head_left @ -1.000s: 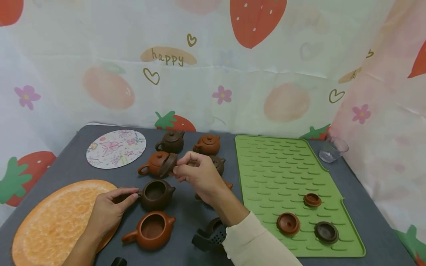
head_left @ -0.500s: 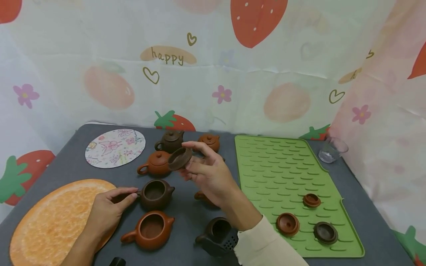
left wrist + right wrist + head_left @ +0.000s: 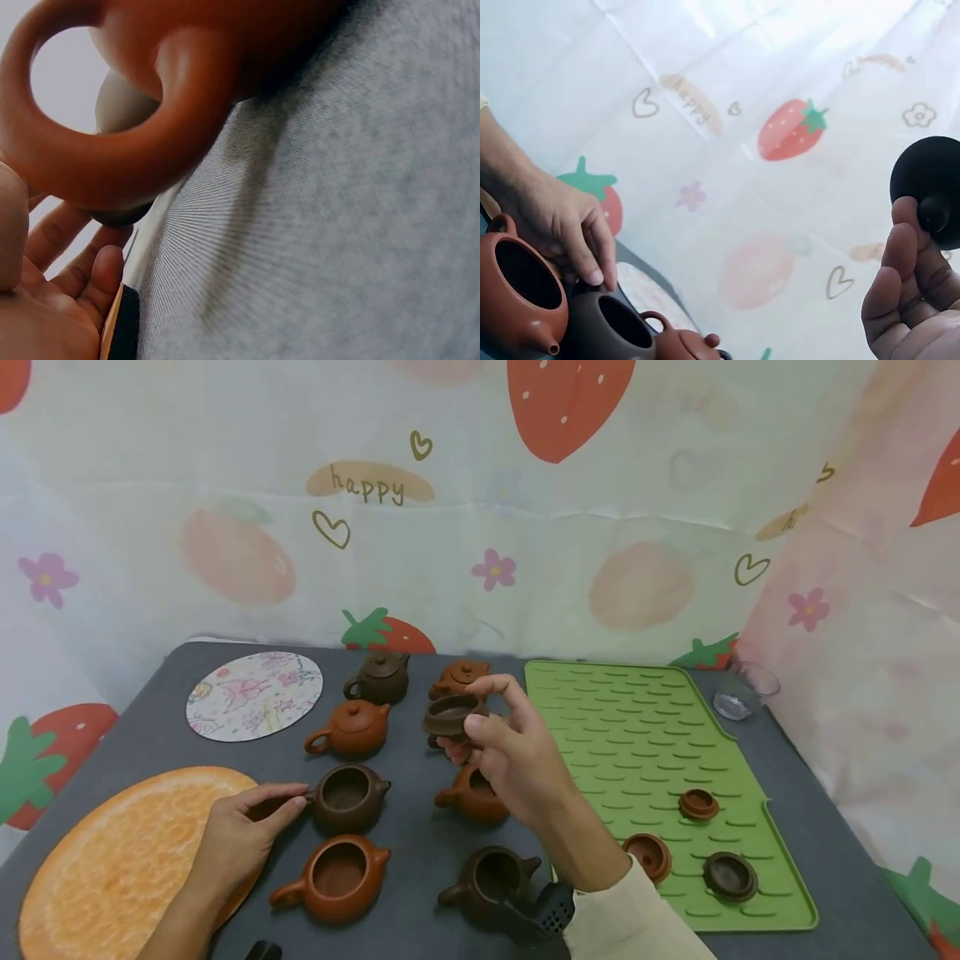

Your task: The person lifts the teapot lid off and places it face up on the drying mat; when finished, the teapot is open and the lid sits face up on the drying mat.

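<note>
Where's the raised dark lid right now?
In the head view, the dark lid is just left of centre, held in the right hand, in front of the rear orange teapot.

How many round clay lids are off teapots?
4: dark brown lid in right hand; on green textured mat, reddish lid left, blackish lid right, small reddish lid behind. Others may be hidden.

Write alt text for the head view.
A right hand holds a round dark-brown clay lid; the left hand pinches the handle of an open dark-brown clay teapot. Three round clay lids lie on a green ridged mat.
</note>
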Motion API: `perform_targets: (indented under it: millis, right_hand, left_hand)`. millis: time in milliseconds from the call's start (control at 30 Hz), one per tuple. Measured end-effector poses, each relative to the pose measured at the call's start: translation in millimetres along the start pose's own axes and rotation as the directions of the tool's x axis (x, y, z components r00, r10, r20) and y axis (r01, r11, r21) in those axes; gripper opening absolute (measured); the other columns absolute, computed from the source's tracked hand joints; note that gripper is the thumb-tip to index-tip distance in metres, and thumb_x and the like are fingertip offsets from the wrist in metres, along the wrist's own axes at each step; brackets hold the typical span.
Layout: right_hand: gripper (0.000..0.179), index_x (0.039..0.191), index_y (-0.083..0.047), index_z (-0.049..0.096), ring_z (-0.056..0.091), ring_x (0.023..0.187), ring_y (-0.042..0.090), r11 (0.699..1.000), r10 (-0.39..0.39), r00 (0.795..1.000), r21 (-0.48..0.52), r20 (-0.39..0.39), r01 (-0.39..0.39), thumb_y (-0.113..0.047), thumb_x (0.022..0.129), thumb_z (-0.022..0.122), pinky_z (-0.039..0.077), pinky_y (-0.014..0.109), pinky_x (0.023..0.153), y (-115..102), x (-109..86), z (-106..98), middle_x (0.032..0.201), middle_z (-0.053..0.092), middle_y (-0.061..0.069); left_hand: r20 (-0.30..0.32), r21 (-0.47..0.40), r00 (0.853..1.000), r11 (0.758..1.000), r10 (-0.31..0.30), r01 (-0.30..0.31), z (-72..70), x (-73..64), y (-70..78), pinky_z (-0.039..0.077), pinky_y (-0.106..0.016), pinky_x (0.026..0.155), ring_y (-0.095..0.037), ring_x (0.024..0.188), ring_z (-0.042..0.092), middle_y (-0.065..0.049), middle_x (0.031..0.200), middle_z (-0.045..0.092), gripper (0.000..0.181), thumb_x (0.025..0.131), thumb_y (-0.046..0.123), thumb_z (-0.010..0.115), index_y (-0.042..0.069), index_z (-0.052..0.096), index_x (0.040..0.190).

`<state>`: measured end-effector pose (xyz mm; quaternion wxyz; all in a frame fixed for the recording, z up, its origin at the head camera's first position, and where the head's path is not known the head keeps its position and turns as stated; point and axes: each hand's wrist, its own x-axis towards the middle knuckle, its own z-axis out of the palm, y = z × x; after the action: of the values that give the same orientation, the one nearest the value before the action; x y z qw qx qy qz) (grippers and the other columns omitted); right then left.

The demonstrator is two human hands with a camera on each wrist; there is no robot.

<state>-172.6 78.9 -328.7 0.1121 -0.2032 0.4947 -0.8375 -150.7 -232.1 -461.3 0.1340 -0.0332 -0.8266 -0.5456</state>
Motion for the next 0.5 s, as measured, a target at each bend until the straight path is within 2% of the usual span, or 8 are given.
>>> perform_targets:
  millis: [167,300,400,500]
  right_hand:
    - [0.037,0.116,-0.011,0.041,0.061,0.090,0.025,0.995,-0.029,0.999,-0.092,-0.022,0.027,-0.010,0.087,0.064,0.049,0.040,0.083,-6.7,-11.4,-6.2,0.104,0.060,0.015]
    - [0.040,0.117,-0.010,0.039,0.059,0.083,0.020,0.981,-0.085,0.996,-0.178,-0.007,0.082,-0.007,0.087,0.065,0.048,0.035,0.073,-12.5,-19.7,-11.4,0.096,0.060,0.010]
    - [0.045,0.126,-0.008,0.039,0.059,0.083,0.020,0.966,-0.113,0.994,-0.233,-0.002,0.110,-0.002,0.088,0.063,0.048,0.033,0.068,-17.9,-26.5,-16.0,0.099,0.060,0.011]
    - [0.053,0.138,-0.005,0.039,0.060,0.093,0.022,0.949,-0.139,0.990,-0.286,0.001,0.134,0.000,0.091,0.061,0.051,0.034,0.073,-24.6,-34.7,-22.5,0.109,0.060,0.014]
  left_hand:
    - [-0.001,-0.026,1.000,1.000,-0.017,0.017,1.2,-2.2,0.3,0.050,-0.018,0.066,-0.004,0.084,0.063,-0.006,0.095,0.071,0.020,0.088,0.008,0.072,-0.003,0.073,0.105]
    - [-0.001,-0.026,1.000,0.999,-0.028,0.028,0.9,-2.8,0.7,0.050,-0.019,0.064,-0.005,0.084,0.063,-0.005,0.095,0.071,0.020,0.089,0.009,0.072,-0.002,0.073,0.105]
    - [-0.004,-0.020,1.000,0.999,-0.025,0.025,0.1,-2.6,1.1,0.050,-0.018,0.065,-0.005,0.084,0.063,-0.006,0.095,0.071,0.020,0.089,0.010,0.072,-0.002,0.073,0.105]
    - [0.000,-0.031,1.000,0.999,-0.016,0.016,-0.3,-1.9,1.5,0.050,-0.018,0.066,-0.005,0.084,0.064,-0.007,0.095,0.071,0.020,0.089,0.009,0.072,-0.003,0.073,0.105]
